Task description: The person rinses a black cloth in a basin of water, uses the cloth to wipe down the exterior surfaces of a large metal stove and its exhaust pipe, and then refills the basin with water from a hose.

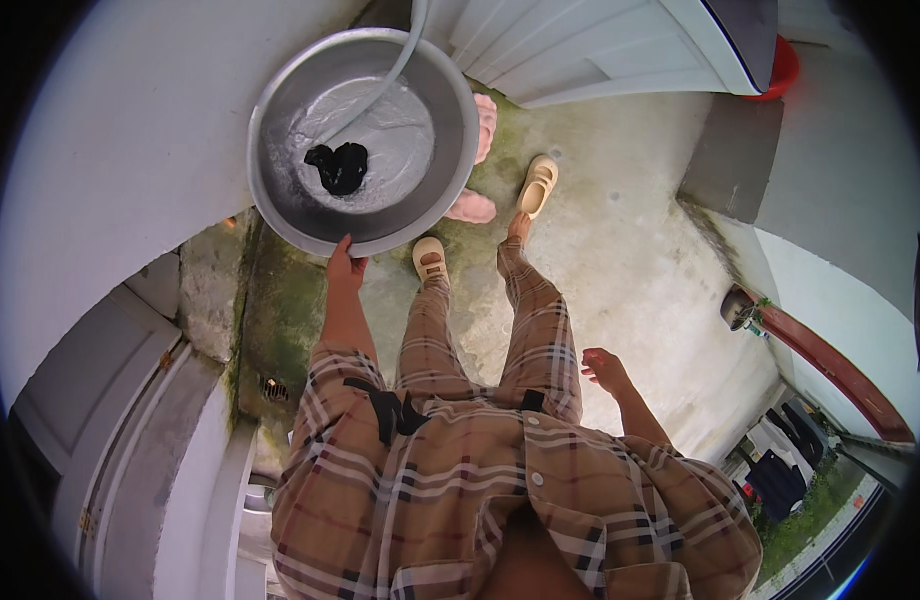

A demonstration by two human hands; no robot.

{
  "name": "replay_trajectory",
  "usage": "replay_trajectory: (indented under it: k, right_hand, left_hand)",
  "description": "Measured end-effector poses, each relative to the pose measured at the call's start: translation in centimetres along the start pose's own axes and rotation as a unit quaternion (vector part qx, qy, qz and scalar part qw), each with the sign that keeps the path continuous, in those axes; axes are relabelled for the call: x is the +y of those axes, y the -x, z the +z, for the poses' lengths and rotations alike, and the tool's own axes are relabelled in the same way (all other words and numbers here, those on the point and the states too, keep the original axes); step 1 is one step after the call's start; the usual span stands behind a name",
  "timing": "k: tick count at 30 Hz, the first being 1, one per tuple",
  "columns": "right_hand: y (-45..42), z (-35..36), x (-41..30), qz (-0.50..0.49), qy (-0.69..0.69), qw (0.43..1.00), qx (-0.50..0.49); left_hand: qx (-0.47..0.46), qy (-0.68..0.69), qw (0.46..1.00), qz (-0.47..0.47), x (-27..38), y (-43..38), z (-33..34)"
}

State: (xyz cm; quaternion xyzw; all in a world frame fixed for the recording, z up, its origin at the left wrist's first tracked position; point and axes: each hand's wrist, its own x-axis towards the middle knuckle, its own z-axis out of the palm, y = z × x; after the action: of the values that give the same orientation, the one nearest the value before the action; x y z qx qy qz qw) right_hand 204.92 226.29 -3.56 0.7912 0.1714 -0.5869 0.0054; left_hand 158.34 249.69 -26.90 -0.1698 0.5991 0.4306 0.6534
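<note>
My left hand (346,264) grips the near rim of a large round metal basin (445,180), its thumb over the edge. Inside the basin lies a small bunched black item (343,169), perhaps cloth. A pale grey hose (392,75) comes down over the far rim and ends beside it. The basin's floor glistens as if wet. Off to the right, my right hand (604,369) hangs beside my leg with its fingers loosely bent and holds nothing. Concrete floor lies beneath it.
Pink slippers (475,206) show partly beneath the basin's right side. A white ribbed appliance (580,52) stands at the far side, with a red basin (782,71) behind it. A white wall (129,127) borders the left. A floor drain (275,388) is near my left leg. At right is a metal pot (737,307).
</note>
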Motion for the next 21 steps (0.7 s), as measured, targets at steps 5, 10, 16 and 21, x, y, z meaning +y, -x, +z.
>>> replay_trajectory:
  k: [5, 10, 16, 21]
  right_hand:
    - [4.2, 1.0, -1.8, 0.014, 0.089, 0.996, -0.002]
    - [4.5, 0.5, -1.7, -0.056, 0.164, 0.983, 0.054]
    - [4.6, 0.2, -5.4, -0.145, 0.218, 0.962, 0.082]
    - [3.4, 0.4, -9.5, -0.204, 0.257, 0.94, 0.09]
  left_hand:
    - [-0.018, -0.005, 1.0, -0.003, -0.3, -0.9, -0.4]
    - [-0.032, 0.016, 0.999, -0.003, -0.9, -1.4, 0.2]
    - [-0.012, 0.02, 1.0, 0.012, -1.2, -2.7, 0.1]
    - [-0.03, 0.014, 0.999, 0.008, -1.0, -2.6, 0.5]
